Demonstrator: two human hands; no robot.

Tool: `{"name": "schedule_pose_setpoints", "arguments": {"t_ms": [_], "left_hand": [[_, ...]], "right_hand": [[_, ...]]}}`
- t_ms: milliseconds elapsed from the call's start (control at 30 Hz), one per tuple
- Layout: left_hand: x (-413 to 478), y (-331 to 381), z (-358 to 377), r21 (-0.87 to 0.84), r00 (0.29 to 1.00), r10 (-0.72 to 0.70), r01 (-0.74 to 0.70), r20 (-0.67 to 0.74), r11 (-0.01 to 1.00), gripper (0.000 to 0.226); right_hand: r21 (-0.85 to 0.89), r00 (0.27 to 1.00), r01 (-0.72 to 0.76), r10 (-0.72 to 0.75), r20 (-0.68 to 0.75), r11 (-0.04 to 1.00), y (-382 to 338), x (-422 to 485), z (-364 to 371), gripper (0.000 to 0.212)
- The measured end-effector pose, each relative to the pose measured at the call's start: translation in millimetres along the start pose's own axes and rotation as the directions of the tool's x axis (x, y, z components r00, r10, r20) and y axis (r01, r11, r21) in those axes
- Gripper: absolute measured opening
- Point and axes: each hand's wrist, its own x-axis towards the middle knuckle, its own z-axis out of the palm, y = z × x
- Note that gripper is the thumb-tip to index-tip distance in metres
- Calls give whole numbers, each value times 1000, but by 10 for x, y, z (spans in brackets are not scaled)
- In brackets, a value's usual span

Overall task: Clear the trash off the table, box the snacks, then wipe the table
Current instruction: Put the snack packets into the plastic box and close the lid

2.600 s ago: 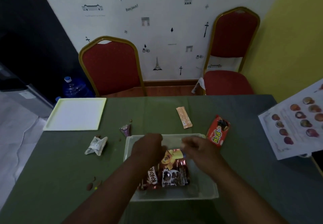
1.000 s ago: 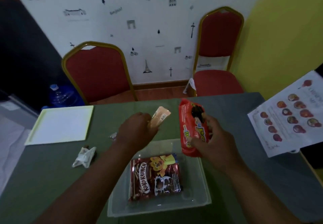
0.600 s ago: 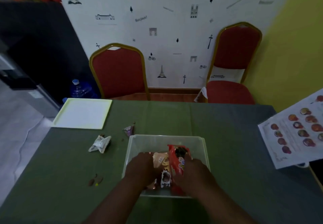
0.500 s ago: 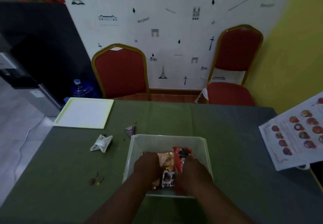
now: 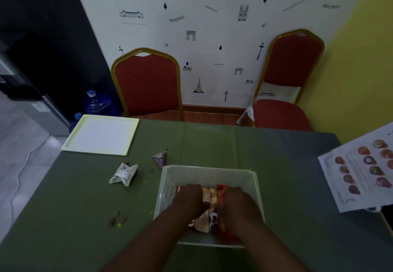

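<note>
Red snack packet [image 5: 221,193] — under right hand [image 5: 238,203].

Olive-green table [image 5: 85,218], translucent whitish box [image 5: 209,174], red packet [image 5: 222,197], pale yellow-rimmed tray [image 5: 70,144], gold-framed red chairs [image 5: 146,84].

We have brought both packets down; left hand [image 5: 189,199] and right hand [image 5: 238,203] now press them into the box [image 5: 209,173].

Both hands inside clear box [image 5: 209,173], walls close round fingers, open only above | beyond fingertips: green table [image 5: 244,146] bare to far edge | left of fingers: purple wrapper [image 5: 160,159] against box corner, crumpled white wrapper [image 5: 124,174], crumbs [image 5: 117,220], tray [image 5: 102,134] | right: printed sheet [image 5: 361,171] overhangs edge
</note>
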Motion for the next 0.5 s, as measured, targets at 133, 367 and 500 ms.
{"name": "schedule_pose_setpoints", "arguments": {"t_ms": [133,367,500], "left_hand": [[-119,-58,-545,-44,976,25,-36,-215,998,48],[-13,-1020,-1364,-172,842,-260,201,-473,964,42],[213,-1669,-1383,-175,828,-422,384,-370,907,53]], "right_hand": [[65,958,186,-166,-232,980,-289,183,-391,41],[172,933,329,-292,-209,929,-1126,973,-499,31],[168,973,224,-231,24,960,-1605,1487,-171,28]]}}
